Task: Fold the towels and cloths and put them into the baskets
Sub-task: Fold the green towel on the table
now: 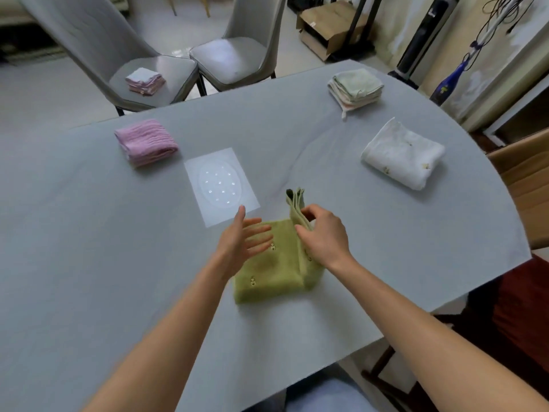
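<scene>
A green towel (273, 278) with small printed figures lies partly folded on the grey table (89, 248) in front of me. My right hand (323, 236) pinches the towel's right layers and lifts them upright, the edge standing above my fingers. My left hand (243, 242) hovers over the towel's left half with fingers straight and spread, holding nothing. A folded pink towel (147, 142) sits at the far left. A folded white towel (404, 154) lies at the right. A stack of pale folded cloths (355, 87) is at the far right. No basket is in view.
Two grey chairs stand behind the table; the left chair (166, 84) carries a small pile of folded cloths (145, 80). A lamp's bright reflection (221, 185) marks the table centre. A cardboard box (326, 28) and a vacuum cleaner (448, 81) stand on the floor beyond.
</scene>
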Motion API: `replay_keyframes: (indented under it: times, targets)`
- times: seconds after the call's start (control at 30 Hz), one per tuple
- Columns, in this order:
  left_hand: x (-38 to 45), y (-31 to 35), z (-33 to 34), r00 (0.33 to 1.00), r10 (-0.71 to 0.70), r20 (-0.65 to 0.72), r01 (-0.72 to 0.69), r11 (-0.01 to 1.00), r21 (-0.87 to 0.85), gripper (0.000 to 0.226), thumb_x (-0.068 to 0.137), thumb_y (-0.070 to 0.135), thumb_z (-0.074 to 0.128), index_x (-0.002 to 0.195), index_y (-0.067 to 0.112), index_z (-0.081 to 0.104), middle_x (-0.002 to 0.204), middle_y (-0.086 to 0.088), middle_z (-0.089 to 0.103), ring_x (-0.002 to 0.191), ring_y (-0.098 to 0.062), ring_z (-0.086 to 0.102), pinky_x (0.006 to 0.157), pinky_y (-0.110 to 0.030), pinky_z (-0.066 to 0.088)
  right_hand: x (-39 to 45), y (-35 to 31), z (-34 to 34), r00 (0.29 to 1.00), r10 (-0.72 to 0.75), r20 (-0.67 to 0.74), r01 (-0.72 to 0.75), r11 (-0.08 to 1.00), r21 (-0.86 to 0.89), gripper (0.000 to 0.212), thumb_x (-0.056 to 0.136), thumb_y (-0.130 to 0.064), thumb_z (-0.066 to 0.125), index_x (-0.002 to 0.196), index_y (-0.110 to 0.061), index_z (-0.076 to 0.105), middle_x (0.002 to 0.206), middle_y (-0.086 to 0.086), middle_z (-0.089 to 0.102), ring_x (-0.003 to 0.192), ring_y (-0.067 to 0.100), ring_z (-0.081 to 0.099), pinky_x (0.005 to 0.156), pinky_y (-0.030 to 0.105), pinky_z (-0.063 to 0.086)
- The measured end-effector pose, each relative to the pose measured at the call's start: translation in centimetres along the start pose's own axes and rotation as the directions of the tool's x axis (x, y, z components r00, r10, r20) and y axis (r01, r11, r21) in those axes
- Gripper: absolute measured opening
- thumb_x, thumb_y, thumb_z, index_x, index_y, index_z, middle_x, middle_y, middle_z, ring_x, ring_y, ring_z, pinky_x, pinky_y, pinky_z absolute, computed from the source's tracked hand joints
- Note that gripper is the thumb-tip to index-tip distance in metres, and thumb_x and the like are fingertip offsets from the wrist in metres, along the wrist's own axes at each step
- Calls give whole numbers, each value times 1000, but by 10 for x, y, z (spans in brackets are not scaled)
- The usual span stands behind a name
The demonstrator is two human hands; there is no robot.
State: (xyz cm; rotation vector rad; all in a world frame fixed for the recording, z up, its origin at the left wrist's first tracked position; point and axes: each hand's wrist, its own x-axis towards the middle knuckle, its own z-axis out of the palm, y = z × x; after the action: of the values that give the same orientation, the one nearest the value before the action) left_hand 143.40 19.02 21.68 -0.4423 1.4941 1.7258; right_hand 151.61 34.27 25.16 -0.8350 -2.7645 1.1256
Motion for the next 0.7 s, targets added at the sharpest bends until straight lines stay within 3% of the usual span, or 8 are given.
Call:
replay_keyframes:
  times: [0.13,0.27,0.33,0.4,0.47,0.53,0.6,0.7]
  targets:
    - [-19,4,-32,998,-67,-5,67,995,76,60,91,64,43,109,10,62,105,-12,71,93,-30,70,76,-39,57,-32,-29,65,980,-105,171,112,993,-30,34,84,-18,62,118,-18,59,114,1,62,104,20,59,87,35,49]
    - [-19,-10,-45,984,13,-180,37,962,272,32,93,44,57,85,13,61,80,-4,60,68,-17,60,63,-30,55,-58,-28,108,937,-115,330,119,993,10,36,85,-18,59,121,-15,57,117,3,59,108,21,56,90,34,46]
    - [-7,-20,-49,965,62,-254,38,928,371,26,91,36,63,81,12,58,77,-5,53,69,-18,54,71,-37,57,-63,-22,114,907,-141,398,158,987,-9,31,85,-17,58,115,-13,60,112,6,60,104,24,57,85,33,45]
    - [3,-27,-52,939,149,-311,19,878,479,21,88,28,64,78,10,60,73,-5,57,73,-23,56,77,-43,56,-63,-14,113,876,-204,437,222,975,10,27,84,-14,58,111,-10,62,109,7,62,101,26,58,83,31,43]
    - [8,-30,-52,911,244,-334,-1,809,588,21,89,25,59,72,12,59,70,-4,59,75,-26,58,70,-38,50,-62,-5,106,869,-289,401,282,956,77,29,83,-11,59,112,-9,64,110,6,65,102,22,59,88,27,43]
    - [9,-32,-52,880,321,-349,14,719,695,22,93,28,51,80,13,60,81,-6,63,85,-29,59,68,-32,42,-62,10,96,886,-385,260,387,921,46,37,80,-13,56,116,-10,64,116,5,65,110,20,57,99,29,40]
    - [12,-36,-51,848,369,-380,62,644,762,22,95,30,47,96,14,61,98,-7,65,97,-30,60,72,-32,40,-59,33,87,884,-426,192,449,888,-100,50,76,-21,53,125,-14,59,131,5,57,125,22,48,112,36,30]
    - [17,-41,-48,809,431,-400,88,583,808,22,96,29,47,106,15,60,114,-7,56,110,-29,52,83,-40,44,-57,66,76,863,-386,325,472,845,-249,68,79,-32,53,145,-24,37,157,-1,24,146,19,14,119,39,3]
